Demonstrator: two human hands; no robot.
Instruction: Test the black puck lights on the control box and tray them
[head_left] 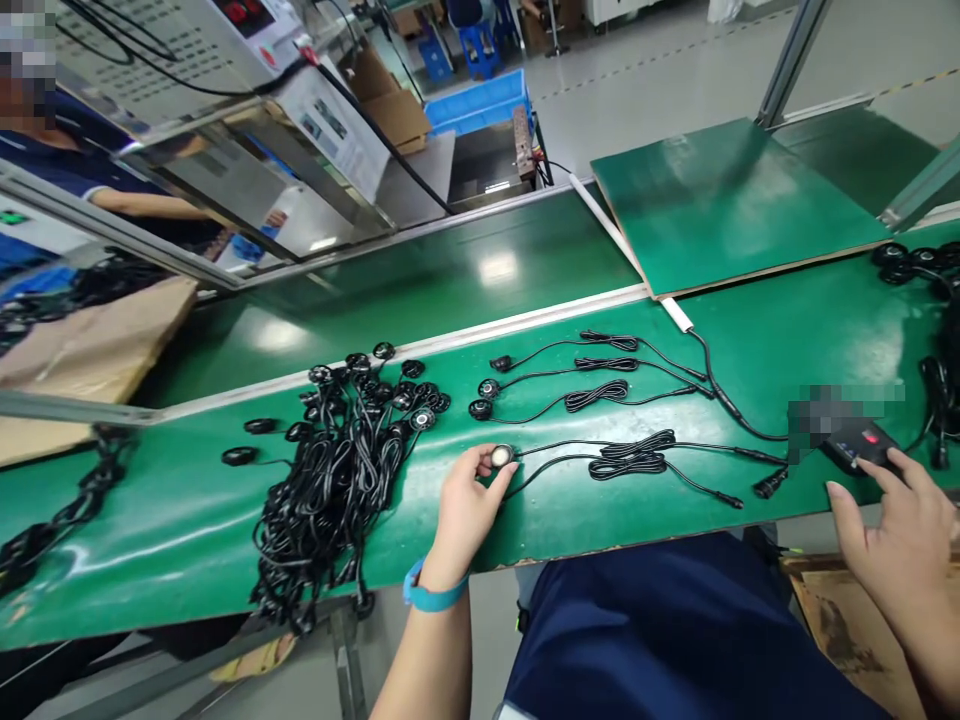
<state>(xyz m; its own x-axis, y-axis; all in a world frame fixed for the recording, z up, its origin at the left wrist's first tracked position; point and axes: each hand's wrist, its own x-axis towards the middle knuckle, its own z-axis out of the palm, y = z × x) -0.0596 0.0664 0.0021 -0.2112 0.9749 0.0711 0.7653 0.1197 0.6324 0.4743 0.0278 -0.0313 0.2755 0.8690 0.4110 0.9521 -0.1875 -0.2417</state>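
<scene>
Left hand (463,505) is pinching a small round black puck with a pale face (501,457) between thumb and fingers, holding it just above the green surface (540,540) near its front edge. Left wrist is wearing a turquoise band (439,597). Right hand (896,525) is gripping nothing: fingers are spreading loosely, index tip sitting at the near edge of a flat black box with a red-lit spot (859,445); can't tell if it's pressing. Two bundles of looped black cable (630,455) are lying between the hands, one close behind the other. A thin black lead is running from the puck toward the upper bundle. A black plug connector (771,484) is lying just left of the box. Further back, three black cables with round heads (606,365) are lying in a row, loops tied mid-length. A tangled heap of black round-headed cables (337,480) is sitting left of the left hand, some hanging over the edge. A green rectangular board (739,205) is lying at back right, a white strip (677,315) poking out from under it. A co-worker's hand (275,220) is showing at far left, beyond the frame.
</scene>
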